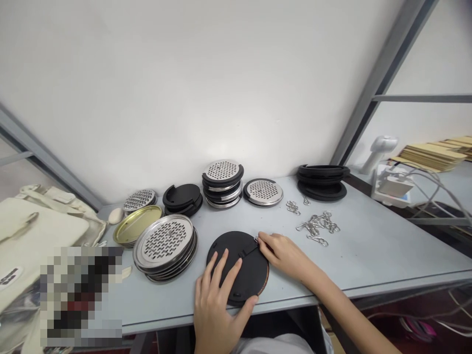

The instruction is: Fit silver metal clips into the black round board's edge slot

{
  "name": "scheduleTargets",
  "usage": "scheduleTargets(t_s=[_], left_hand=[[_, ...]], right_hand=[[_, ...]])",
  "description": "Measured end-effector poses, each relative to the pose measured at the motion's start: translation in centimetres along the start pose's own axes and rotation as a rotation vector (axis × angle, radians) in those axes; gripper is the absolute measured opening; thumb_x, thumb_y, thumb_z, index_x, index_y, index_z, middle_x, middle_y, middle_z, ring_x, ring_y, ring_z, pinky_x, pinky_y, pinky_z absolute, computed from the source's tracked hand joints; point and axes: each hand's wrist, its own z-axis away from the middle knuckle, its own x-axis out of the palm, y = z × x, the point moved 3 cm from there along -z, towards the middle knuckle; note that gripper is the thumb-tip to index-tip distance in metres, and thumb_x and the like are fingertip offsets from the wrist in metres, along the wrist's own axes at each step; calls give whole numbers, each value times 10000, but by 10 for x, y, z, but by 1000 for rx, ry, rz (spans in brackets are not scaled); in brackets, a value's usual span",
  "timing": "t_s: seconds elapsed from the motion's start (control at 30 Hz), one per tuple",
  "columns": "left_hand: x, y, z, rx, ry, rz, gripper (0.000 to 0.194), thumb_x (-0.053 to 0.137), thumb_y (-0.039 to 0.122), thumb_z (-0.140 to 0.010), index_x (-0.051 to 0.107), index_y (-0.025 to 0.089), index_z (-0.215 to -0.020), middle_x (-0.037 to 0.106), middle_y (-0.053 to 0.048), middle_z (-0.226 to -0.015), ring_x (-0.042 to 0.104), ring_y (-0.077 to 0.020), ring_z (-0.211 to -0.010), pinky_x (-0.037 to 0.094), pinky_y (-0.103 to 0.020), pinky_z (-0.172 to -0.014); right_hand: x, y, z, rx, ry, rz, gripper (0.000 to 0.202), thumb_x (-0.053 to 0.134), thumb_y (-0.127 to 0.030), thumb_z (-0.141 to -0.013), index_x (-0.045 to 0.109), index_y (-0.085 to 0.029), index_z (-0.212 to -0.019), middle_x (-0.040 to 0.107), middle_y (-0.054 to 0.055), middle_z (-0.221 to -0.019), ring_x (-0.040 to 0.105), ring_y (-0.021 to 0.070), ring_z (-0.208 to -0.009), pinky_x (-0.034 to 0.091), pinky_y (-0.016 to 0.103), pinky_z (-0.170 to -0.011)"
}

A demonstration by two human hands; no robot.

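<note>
A round black disc [254,275] with small slots and a strip across it lies near the table's front edge. My left hand [217,300] rests on its left and lower side, fingers spread over the top and thumb at the rim. At the disc's upper right edge, my right hand [280,250] is closed in a pinch on a small metal snap hook [255,239], mostly hidden by the fingertips. Loose snap hooks [319,223] lie in a heap to the right, with a smaller group [293,207] behind. Left of the disc stands a stack of perforated metal grater discs [165,241].
Farther back are a gold-coloured lid [138,223], black holders [182,196], a tall stack of graters in black holders [222,172], a single grater [264,191] and black rings [322,182]. Cream bags [47,221] lie left; a white scanner [379,152] stands right.
</note>
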Motion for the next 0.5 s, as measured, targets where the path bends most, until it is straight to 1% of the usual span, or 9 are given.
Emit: scheduleTargets(t_s=[0.37,0.5], left_hand=[[1,0,0,2,-5,3,550,579,458,-795,465,308,-1312,431,-17,-1398,375,-284,-1272,350,-400,-935],[1,-1,0,-2,-6,12,552,584,450,-792,461,312,-1312,433,-18,-1396,380,-284,-1269,355,-402,-925]], right_hand=[[-1,0,0,18,-19,-5,220,337,-235,-937,455,-209,-753,486,-19,-591,479,143,-559,272,250,-563],[0,0,0,3,-15,0,222,335,-237,-939,447,-209,-749,487,-21,-593,474,140,-562,272,246,-563]])
